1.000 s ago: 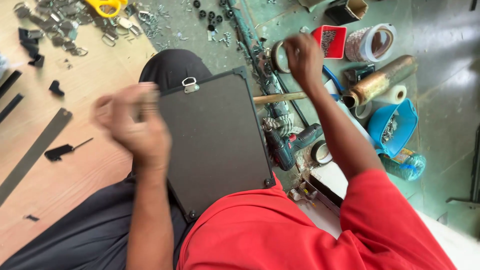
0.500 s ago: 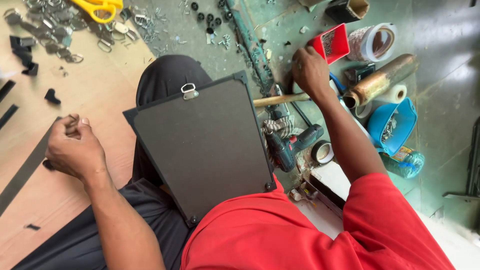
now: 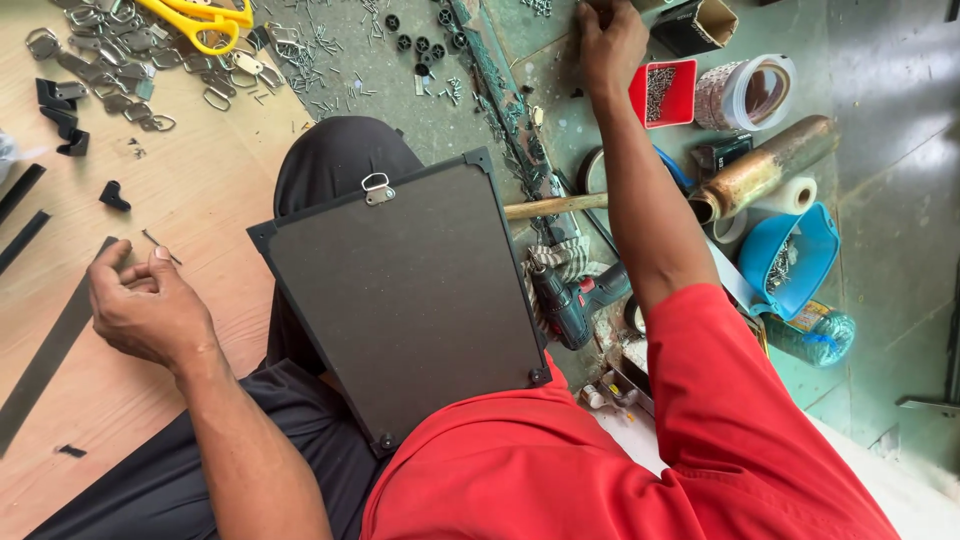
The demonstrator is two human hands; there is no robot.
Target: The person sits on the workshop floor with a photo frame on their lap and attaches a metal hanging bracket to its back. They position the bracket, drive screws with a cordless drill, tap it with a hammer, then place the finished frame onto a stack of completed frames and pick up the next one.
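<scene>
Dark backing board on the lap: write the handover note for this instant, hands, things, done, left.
Left hand: loosely curled over the wooden floor, beside a black strip; whether it pinches anything is unclear.
Right hand: stretched out to the floor near the red tray of small fasteners.
Dark backing board: on the lap, metal hanger at its top edge, black corner pieces on.
Cordless drill lies beside it.
Left: unclear.

A dark frame [image 3: 415, 305] lay back-side up on the person's lap, with a metal hanger [image 3: 377, 187] at its 12 o'clock edge. The left hand [image 3: 145, 305], at the frame's 9 o'clock, was loosely curled over the plywood [image 3: 200, 200]. The right hand [image 3: 612, 40] reached out to 1 o'clock, just beside a red tray [image 3: 665, 92] of screws. A drill [image 3: 575, 300] lay at 3 o'clock.
</scene>
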